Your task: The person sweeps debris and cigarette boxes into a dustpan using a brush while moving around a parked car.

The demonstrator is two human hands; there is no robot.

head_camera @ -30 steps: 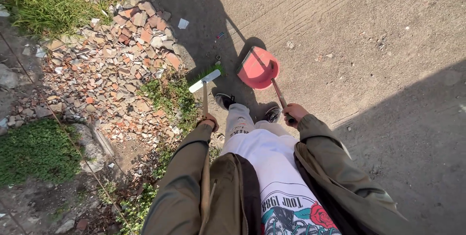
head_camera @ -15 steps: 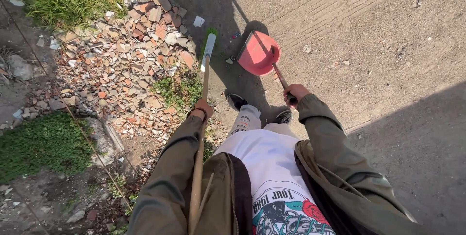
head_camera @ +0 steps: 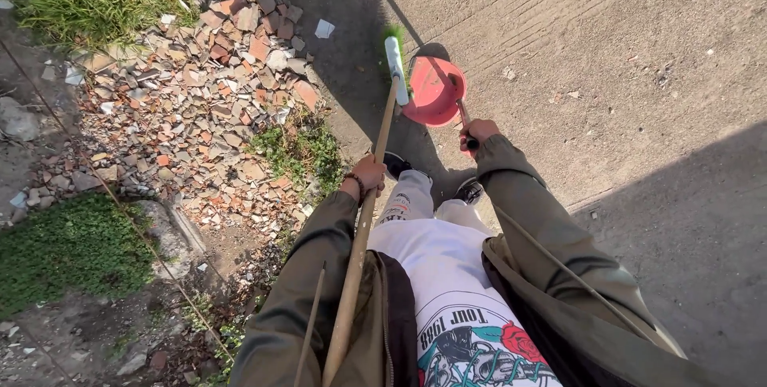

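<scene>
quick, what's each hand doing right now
Left hand: closed on the broom handle.
Right hand: closed on the red dustpan handle.

A long broom handle (head_camera: 363,227) of pale, matt wood is gripped by the left hand (head_camera: 367,173), and its head (head_camera: 396,67) is seen as smooth white plastic with green bristles. A red dustpan (head_camera: 434,90) of smooth, slightly glossy plastic is held by the right hand (head_camera: 478,131) on a thin brownish stem. Both arms are covered by matt olive cloth sleeves (head_camera: 535,219). The ground (head_camera: 607,59) is shown as rough, dusty concrete, beside a pile of coarse broken brick and tile (head_camera: 208,91)
</scene>
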